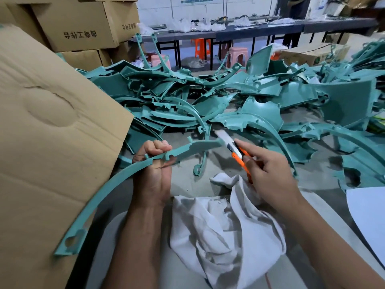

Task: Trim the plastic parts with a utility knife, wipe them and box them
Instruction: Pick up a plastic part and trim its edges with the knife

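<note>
Workshop floor; fingers [158, 146] around trim strip [116, 180]

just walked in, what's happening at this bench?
A person is trimming teal plastic parts. The left hand grips a long curved strip; the right hand holds an orange utility knife with its blade at the strip's far end. A white cloth lies in the lap, partly under the right hand. A pile of teal parts lies ahead, and a cardboard box stands on the left.

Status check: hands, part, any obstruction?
Left hand grips curved green strip. Right hand holds utility knife, blade at strip's end. White cloth on lap, clear.
</note>
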{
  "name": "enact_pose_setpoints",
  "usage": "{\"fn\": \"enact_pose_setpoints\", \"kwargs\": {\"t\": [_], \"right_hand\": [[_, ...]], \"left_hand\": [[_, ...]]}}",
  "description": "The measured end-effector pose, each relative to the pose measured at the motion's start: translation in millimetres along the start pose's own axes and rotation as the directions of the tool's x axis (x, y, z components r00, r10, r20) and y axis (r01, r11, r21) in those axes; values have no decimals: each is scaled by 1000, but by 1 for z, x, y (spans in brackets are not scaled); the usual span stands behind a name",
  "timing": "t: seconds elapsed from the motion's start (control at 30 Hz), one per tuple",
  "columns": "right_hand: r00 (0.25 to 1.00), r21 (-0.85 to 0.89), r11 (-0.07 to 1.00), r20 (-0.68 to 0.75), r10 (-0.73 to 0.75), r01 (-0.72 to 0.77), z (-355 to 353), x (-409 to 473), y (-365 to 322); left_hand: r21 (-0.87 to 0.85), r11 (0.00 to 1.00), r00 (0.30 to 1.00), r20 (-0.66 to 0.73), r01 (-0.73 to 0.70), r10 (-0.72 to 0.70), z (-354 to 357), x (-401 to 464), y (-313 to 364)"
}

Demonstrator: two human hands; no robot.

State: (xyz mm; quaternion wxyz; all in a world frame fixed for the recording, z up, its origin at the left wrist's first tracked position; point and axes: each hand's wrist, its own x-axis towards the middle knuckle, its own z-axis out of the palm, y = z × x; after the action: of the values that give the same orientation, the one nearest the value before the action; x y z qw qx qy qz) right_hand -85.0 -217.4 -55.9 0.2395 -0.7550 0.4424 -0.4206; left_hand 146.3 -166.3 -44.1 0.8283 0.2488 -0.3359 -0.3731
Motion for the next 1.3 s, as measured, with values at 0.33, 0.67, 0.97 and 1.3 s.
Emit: {"fn": "enact_pose_setpoints", "kwargs": {"t": [0.33, 0.67, 0.97, 1.3], "right_hand": [[847, 589, 610, 355, 394, -531, -13, 5, -9], [809, 764, 273, 525, 265, -585, -15, 4, -9], [816, 881, 425, -86, 572, -205, -1, 8, -4], [997, 166, 986, -82, -10, 24, 3, -7, -17]], "left_hand": [[-10, 992, 972, 202, 123, -119, 18, -3, -5], [202, 915, 883, 254, 350, -394, 49, -11, -11], [444, 847, 729, 471, 292, -498, 71, -39, -29], [514, 857, 999, -29, -3, 21, 48, -18, -17]]}}
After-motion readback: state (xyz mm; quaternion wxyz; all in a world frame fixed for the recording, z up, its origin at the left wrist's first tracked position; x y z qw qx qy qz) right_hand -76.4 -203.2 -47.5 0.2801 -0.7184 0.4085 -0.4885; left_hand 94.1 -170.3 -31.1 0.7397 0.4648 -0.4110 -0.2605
